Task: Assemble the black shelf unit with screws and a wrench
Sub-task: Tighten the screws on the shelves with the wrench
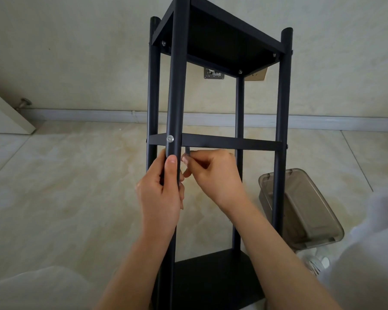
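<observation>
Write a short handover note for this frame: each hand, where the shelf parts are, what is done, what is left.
Left hand: grip round the near front post, below the middle shelf.
Right hand: pinches a thin dark tool, probably the wrench, just under that shelf.
Shelf unit stands upright on the floor; grey plastic box to its right.
Done: three shelves on four posts; front screw in place.
Left: likely tightening; can't tell which screws.

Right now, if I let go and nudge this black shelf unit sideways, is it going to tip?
Probably fairly easily: the black shelf unit looks tall and narrow on thin posts, standing on smooth floor tile. It may slide first. The left hand gripping the front post likely steadies it.
</observation>
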